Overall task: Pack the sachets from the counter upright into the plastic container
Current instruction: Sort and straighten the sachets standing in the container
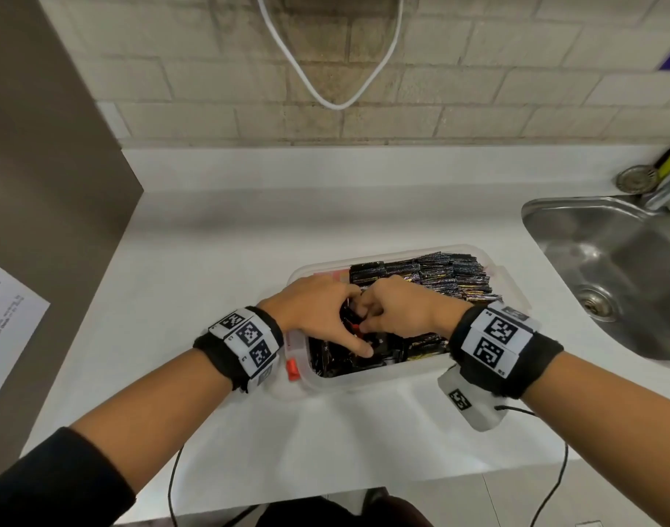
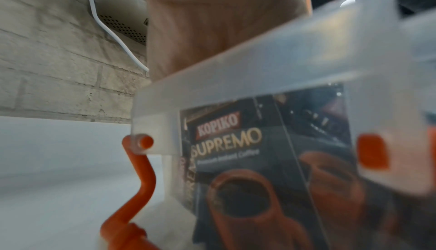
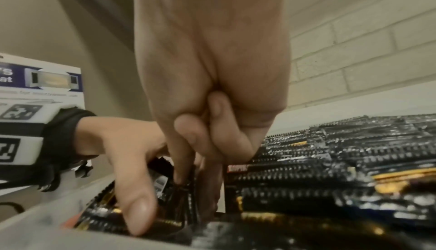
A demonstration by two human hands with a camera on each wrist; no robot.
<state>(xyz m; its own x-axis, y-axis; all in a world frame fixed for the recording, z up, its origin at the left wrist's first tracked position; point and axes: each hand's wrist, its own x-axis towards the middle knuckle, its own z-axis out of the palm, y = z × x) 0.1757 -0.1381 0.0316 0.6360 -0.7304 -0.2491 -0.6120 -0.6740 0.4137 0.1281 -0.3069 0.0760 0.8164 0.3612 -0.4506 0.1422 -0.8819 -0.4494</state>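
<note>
Packing is well along: the tub [image 1: 510, 283], seen at centre frame of the head view on the white counter [image 1: 211, 252], is filled through its upper right half with sachets [image 1: 440, 273] stood on edge, their crimped tops showing in rows. More are seen loose and slanted in the lower part of the tub, under both hands. No sachets are seen left on the counter, so the rest of the job is judged to be tidying and uprighting.

The left hand [image 1: 318, 310] is reached in from the left of the frame, thumb stretched down onto the loose sachets and fingers curled round a few dark packs. The right hand [image 1: 398, 310] is met against it at centre; in the right wrist view its fingers [image 3: 188, 134] are seen curled and pinched onto the top edges of a thin bundle being pushed down into the gap beside the standing rows.

The sachets are judged light, thin and floppy, with slick foil skins, so a single one would buckle or slide if pushed from the top alone. A small stack, pinched flat across its faces near the crimped edge, is judged stiffer and easier to steer. The standing rows are likely to fan over when unsupported, so a bracing thumb against them is advised. Through the tub wall in the left wrist view, one printed sachet [image 2: 235, 160] is seen leaning, beside an orange latch [image 2: 139, 185].
</note>
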